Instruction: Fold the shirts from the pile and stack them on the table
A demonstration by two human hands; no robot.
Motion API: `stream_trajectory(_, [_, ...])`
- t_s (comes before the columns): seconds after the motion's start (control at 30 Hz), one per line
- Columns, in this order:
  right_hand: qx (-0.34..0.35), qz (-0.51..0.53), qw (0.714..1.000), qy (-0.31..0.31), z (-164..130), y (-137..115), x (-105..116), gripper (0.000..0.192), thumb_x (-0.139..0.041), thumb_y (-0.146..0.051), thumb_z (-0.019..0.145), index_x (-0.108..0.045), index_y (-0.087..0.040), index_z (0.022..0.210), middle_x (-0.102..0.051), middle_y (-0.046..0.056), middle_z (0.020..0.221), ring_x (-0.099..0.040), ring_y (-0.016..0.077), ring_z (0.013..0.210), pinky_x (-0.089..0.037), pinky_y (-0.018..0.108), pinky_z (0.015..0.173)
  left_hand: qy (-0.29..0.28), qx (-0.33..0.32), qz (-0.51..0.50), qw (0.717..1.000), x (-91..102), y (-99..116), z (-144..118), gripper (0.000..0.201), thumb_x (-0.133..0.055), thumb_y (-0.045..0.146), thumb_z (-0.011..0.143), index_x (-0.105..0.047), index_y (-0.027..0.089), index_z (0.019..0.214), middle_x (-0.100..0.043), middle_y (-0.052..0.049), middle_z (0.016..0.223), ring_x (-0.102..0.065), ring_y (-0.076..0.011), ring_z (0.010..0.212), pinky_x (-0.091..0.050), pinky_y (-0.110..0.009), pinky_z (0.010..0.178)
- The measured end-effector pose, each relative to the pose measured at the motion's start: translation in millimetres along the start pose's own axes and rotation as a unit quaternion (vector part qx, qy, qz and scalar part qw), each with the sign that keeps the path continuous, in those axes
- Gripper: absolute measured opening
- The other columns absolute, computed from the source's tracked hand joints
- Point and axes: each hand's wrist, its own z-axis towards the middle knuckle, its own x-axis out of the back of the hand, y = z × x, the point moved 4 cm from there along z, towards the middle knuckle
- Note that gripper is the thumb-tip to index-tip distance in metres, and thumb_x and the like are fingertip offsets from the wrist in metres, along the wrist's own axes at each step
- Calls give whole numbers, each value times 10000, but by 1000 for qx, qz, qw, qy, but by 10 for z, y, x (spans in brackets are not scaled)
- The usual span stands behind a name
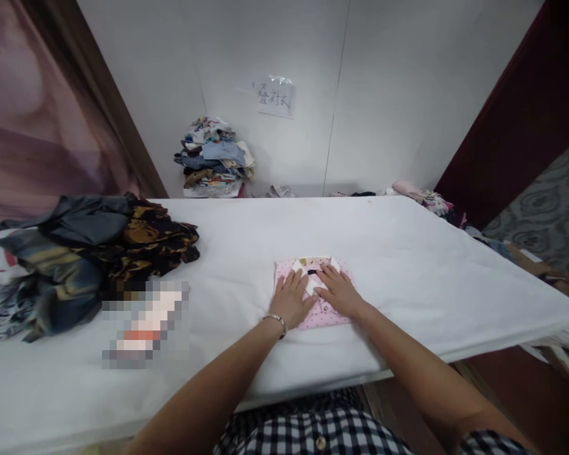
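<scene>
A pink dotted shirt [329, 319] lies folded into a neat rectangle on the white-covered table, its pale collar toward the far side. On the left part of the shirt rests my left hand [291, 300], flat with fingers stretched out; a bracelet circles that wrist. My right hand [340, 291] presses flat on the right part, fingers extended and slightly spread. Between the two hands the collar and a small dark label show. Parts of the shirt are hidden under both palms.
Crumpled dark and patterned clothes [99, 246] form a heap at the table's left. Near it lies a pixelated, blurred object [149, 322]. Behind the table's far edge stands a tall stack of clothes [215, 158] by the wall, with more garments [422, 196] at the far right corner.
</scene>
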Motion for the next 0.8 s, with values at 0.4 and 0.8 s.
stream_trajectory(0.4, [-81,331,905,254,-546,10,540,417,-585,-519,792,-682,-212,1056,-668,90,1144,-569,244,1122,-400,407,1006,17,-98,-11,995,419,198,-350,631,-581,513,799,-436,274,1365,-401,-98,1467,-314,-288,1361,-172,-519,1119])
stream_trajectory(0.8, [-201,694,691,19,-1118,-431,-106,472,-681,-469,769,-566,-213,1148,-687,112,1071,-660,239,958,-548,361,703,57,-141,94,984,673,481,-192,226,-395,208,914,-610,187,982,-688,-50,911,-614,-216,878,-435,-367,781])
